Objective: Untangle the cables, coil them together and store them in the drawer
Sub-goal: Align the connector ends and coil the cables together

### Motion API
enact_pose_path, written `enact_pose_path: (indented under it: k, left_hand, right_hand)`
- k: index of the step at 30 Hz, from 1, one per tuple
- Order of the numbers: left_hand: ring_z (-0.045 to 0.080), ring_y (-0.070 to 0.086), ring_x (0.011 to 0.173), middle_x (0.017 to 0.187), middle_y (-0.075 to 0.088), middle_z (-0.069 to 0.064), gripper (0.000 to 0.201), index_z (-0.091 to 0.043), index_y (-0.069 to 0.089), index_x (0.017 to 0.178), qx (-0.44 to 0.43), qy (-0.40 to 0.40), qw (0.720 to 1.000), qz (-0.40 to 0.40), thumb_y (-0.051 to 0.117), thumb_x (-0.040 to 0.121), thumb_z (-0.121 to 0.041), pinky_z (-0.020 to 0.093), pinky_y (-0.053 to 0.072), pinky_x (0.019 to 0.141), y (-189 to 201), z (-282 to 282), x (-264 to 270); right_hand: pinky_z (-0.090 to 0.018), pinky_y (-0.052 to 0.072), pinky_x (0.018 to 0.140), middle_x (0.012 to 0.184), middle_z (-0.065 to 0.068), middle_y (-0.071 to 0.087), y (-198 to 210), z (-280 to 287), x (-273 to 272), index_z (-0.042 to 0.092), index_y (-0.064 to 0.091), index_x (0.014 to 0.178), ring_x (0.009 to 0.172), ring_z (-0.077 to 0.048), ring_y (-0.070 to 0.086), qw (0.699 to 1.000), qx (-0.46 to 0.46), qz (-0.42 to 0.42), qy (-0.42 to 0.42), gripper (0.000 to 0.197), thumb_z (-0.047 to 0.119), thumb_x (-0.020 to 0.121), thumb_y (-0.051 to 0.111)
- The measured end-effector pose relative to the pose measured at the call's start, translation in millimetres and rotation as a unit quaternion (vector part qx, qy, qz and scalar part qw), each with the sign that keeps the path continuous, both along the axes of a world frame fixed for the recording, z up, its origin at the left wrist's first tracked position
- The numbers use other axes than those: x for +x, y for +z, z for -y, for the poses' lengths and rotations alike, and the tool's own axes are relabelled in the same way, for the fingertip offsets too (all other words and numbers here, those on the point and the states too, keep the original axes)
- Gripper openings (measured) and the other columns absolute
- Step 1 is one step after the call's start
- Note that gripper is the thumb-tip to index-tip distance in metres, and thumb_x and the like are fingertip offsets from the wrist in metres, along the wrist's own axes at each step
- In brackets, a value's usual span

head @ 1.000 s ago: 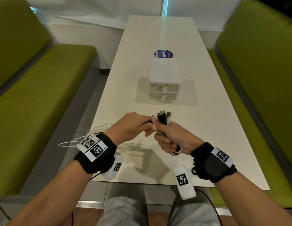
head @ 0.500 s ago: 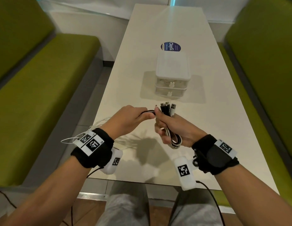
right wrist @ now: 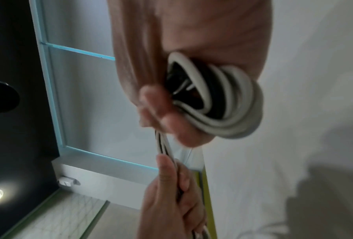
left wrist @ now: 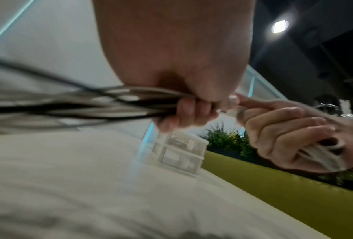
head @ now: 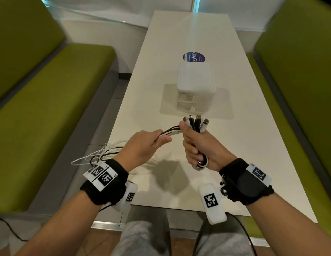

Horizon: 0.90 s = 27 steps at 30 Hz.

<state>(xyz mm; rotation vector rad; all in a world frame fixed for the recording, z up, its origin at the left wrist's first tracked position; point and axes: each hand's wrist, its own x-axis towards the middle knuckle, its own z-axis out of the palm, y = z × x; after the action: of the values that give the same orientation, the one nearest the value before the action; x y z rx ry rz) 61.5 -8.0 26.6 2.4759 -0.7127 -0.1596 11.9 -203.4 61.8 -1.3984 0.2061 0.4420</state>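
My right hand point(head: 196, 145) grips a bundle of black and white cables point(head: 195, 124) upright, plug ends sticking out above the fist and a small coil point(right wrist: 222, 103) looping out below it. My left hand point(head: 151, 141) holds the same strands point(head: 170, 131) a short way to the left, fingers curled round them point(left wrist: 183, 111). The loose lengths point(head: 98, 156) trail off the table's left edge behind my left wrist. The white two-drawer box point(head: 196, 89) stands mid-table beyond the hands, both drawers closed point(left wrist: 181, 153).
The white table point(head: 253, 145) runs away from me with a blue round sticker point(head: 194, 57) behind the box. Green benches point(head: 40, 117) flank both sides. My knees sit under the near edge.
The hands have drawn apart, so a stretch of cable now spans between them. The coil under my right fist shows more loops.
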Motion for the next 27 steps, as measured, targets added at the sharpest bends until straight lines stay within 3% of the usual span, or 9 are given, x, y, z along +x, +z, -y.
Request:
enact_pose_path:
  k: [3,7,11,14,16,18,22,25,27]
  left_hand:
    - [0.020,0.044,0.052,0.052,0.046,-0.003,0.064,-0.019,0.042,0.074,0.031,-0.016,0.999,0.035,0.023,0.076,-0.081,0.033,0.031,0.052,3.8,-9.8,3.9]
    - [0.017,0.040,0.051,0.050,0.041,0.000,0.068,-0.020,0.041,0.064,0.079,-0.011,0.997,-0.004,0.033,0.075,-0.086,0.033,0.026,0.051,10.0,-16.1,8.4]
    - [0.019,0.033,0.053,0.052,0.035,0.001,0.063,-0.012,0.038,0.062,-0.023,0.016,0.999,-0.045,0.034,0.087,-0.070,0.036,0.026,0.056,1.8,1.3,-6.5]
    - [0.018,0.028,0.054,0.054,0.031,0.003,0.060,-0.013,0.029,0.059,-0.109,0.056,0.990,-0.062,0.033,0.090,-0.064,0.037,0.025,0.056,-1.0,15.8,-21.3]
    - [0.023,0.032,0.053,0.053,0.035,0.007,0.059,-0.015,0.030,0.057,-0.126,0.069,0.988,-0.058,0.030,0.093,-0.061,0.040,0.028,0.057,2.5,25.8,-29.0]
    - [0.029,0.041,0.054,0.053,0.042,0.013,0.061,-0.015,0.036,0.056,-0.135,0.071,0.987,-0.057,0.029,0.099,-0.057,0.042,0.032,0.057,6.4,38.1,-35.4]
    - [0.025,0.046,0.055,0.053,0.046,0.006,0.066,-0.011,0.053,0.065,-0.096,0.039,0.992,-0.072,0.019,0.098,-0.058,0.038,0.031,0.057,3.2,56.7,-41.7]
    - [0.030,0.048,0.060,0.054,0.047,0.006,0.057,-0.012,0.049,0.066,-0.025,0.023,0.997,-0.072,0.023,0.104,-0.045,0.038,0.031,0.059,2.1,58.9,-37.6]
    - [0.032,0.050,0.064,0.061,0.053,0.009,0.055,-0.009,0.058,0.079,0.026,-0.014,0.998,-0.047,0.020,0.105,-0.041,0.040,0.037,0.063,6.0,58.5,-34.1]
  right_hand:
    - [-0.026,0.013,0.040,0.049,-0.004,0.017,2.4,4.3,-7.0,0.017,0.018,0.063,0.034,-0.015,0.013,0.999,-0.002,-0.008,0.035,0.062,0.057,0.089,0.058]
    - [-0.029,0.008,0.042,0.047,-0.001,0.016,-2.1,21.8,-17.8,0.019,0.022,0.059,0.035,-0.014,0.011,0.999,0.011,-0.028,0.034,0.062,0.059,0.089,0.057]
    - [-0.026,0.012,0.040,0.046,-0.001,0.019,-3.7,21.0,-11.9,0.019,0.019,0.060,0.033,-0.013,0.015,0.998,0.039,-0.021,-0.041,0.063,0.059,0.086,0.059]
    - [-0.026,0.019,0.042,0.051,-0.005,0.035,-2.7,13.0,-4.2,0.018,0.036,0.051,0.039,-0.014,0.025,0.995,0.052,-0.008,-0.083,0.057,0.058,0.081,0.063]
    - [-0.024,0.023,0.040,0.060,-0.005,0.050,-2.1,8.1,-0.2,0.014,0.053,0.064,0.043,-0.014,0.033,0.994,0.053,0.011,-0.090,0.044,0.053,0.078,0.068]
    - [-0.022,0.026,0.038,0.071,-0.005,0.054,-2.9,3.4,2.3,0.012,0.060,0.078,0.047,-0.014,0.037,0.993,0.056,0.023,-0.105,0.040,0.049,0.073,0.075]
    - [-0.023,0.028,0.039,0.069,-0.008,0.046,-5.9,-1.4,2.7,0.004,0.068,0.105,0.045,-0.015,0.037,0.993,0.044,0.039,-0.105,0.058,0.051,0.071,0.074]
    - [-0.024,0.031,0.041,0.076,-0.016,0.055,-5.8,-0.1,-0.1,0.016,0.074,0.100,0.048,-0.017,0.038,0.994,0.045,0.057,-0.085,0.044,0.050,0.073,0.071]
    - [-0.023,0.033,0.044,0.084,-0.018,0.063,-7.1,1.8,-1.3,0.012,0.074,0.099,0.053,-0.016,0.044,0.994,0.054,0.050,-0.079,0.046,0.047,0.070,0.074]
